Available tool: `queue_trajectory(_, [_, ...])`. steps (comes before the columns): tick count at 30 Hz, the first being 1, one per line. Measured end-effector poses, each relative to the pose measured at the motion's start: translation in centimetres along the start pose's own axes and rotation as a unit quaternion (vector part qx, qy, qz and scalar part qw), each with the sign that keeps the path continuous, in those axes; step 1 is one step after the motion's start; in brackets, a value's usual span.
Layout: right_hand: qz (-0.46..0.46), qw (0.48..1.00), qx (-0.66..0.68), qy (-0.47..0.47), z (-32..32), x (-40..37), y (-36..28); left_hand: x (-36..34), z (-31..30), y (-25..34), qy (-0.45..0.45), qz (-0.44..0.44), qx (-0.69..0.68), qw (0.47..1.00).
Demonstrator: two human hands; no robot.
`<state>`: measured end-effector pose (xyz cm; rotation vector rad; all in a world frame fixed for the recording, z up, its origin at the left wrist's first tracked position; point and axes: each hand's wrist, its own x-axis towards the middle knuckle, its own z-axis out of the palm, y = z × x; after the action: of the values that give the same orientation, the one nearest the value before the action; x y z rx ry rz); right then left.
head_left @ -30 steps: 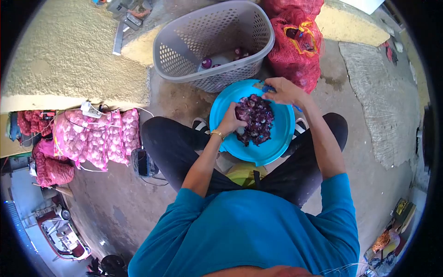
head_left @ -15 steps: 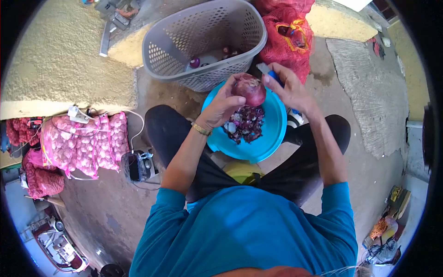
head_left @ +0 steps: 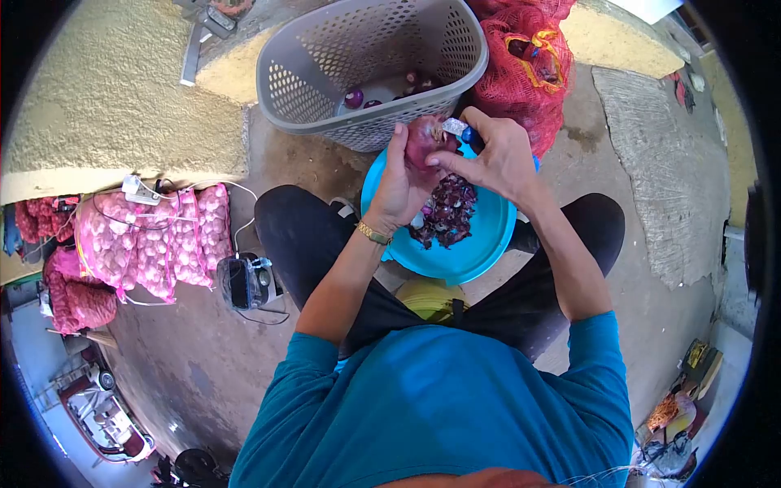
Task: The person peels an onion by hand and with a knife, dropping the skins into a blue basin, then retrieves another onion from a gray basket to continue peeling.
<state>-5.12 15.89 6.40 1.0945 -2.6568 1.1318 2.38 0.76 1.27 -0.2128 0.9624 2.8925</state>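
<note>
A large red onion (head_left: 421, 143) rests in my left hand (head_left: 395, 189), whose fingers curl round its left side and underside. My right hand (head_left: 506, 159) grips a knife (head_left: 457, 128) by its blue handle, and the short blade lies against the top of the onion. The right thumb touches the onion's side. Both hands are above a turquoise basin (head_left: 490, 244), where a heap of dark purple onion peelings (head_left: 446, 215) lies in the middle.
Beyond the basin stands a grey perforated basket (head_left: 370, 122) with several onions inside. Red mesh sacks (head_left: 521, 102) are to its right. Pink mesh sacks (head_left: 150, 240) lie at the left, near a plastic-covered device with a cable (head_left: 244, 283). A ribbed mat (head_left: 651, 163) is at the right.
The knife blade has come down from beside the onion onto its top. My left hand has turned the onion and shifted slightly up and left. The whole view has shifted a little.
</note>
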Motion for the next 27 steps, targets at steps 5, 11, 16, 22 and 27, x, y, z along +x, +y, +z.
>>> queue_trajectory(5, [-0.068, 0.997, -0.032, 0.023, 0.9, 0.1, 0.5, 0.1, -0.2, -0.2, 0.016, -0.016, -0.05, 0.998])
queue_trajectory(11, [-0.055, 0.996, -0.064, 0.021, 2.1, -0.3, 1.2, 1.0, -0.4, -0.7, 0.046, -0.035, -0.073, 0.996])
queue_trajectory(16, [-0.045, 0.993, -0.105, 0.009, 2.8, -0.6, 2.3, 0.9, -1.1, -0.8, 0.043, -0.051, -0.042, 0.997])
queue_trajectory(22, [-0.058, 0.992, -0.11, 0.017, 2.6, -0.3, 2.5, 1.1, -0.7, -0.5, 0.031, -0.059, -0.066, 0.996])
queue_trajectory(27, [-0.028, 0.994, -0.105, 0.004, 4.6, -0.8, 3.5, 1.6, -2.4, -2.0, 0.05, -0.047, -0.08, 0.994])
